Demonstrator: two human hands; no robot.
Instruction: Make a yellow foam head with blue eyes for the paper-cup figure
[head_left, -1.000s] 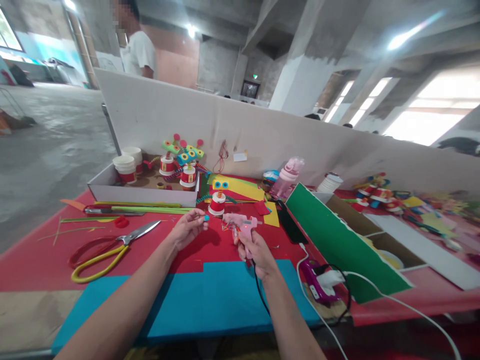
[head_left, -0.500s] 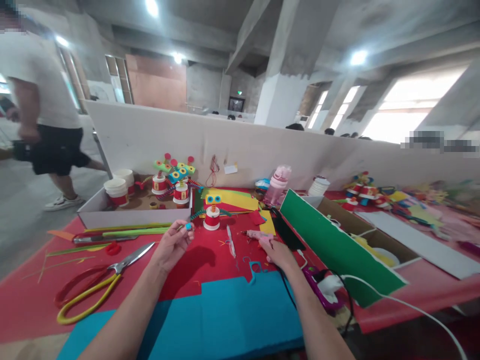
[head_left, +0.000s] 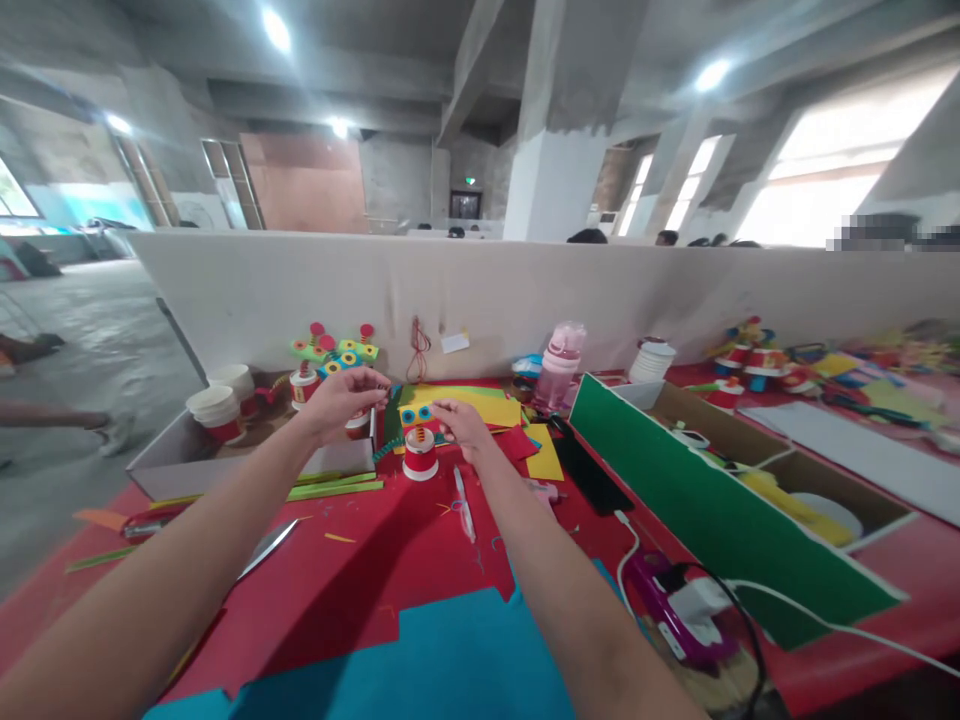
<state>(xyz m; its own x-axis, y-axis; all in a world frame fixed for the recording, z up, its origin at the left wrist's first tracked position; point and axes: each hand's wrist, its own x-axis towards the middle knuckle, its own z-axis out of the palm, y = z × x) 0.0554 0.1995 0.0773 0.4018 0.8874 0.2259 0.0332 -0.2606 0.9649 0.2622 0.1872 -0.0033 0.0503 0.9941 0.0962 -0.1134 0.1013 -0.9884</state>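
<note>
A small figure made from a red and white cup [head_left: 421,456] stands upright on the red table, with a yellow head piece bearing two blue eyes [head_left: 417,415] on a spring. My right hand [head_left: 459,425] is at the right side of that head, fingers pinched together. Up and to the left of the figure is my left hand [head_left: 346,400], its fingers closed near the tips; what it holds is too small to make out. The pink glue gun [head_left: 543,492] lies on the table, partly behind my right forearm.
At the left, a white box [head_left: 154,470] holds cups and similar figures. Large scissors [head_left: 268,549] lie under my left arm. Blue sheets [head_left: 442,665] cover the front. On the right are a green-sided box [head_left: 720,510], a purple power strip [head_left: 679,610] and a black phone [head_left: 592,475].
My right hand has let go of the glue gun and moved up-left to the figure's head. My left hand has risen, and the blue piece no longer shows. The walking person has mostly left the view.
</note>
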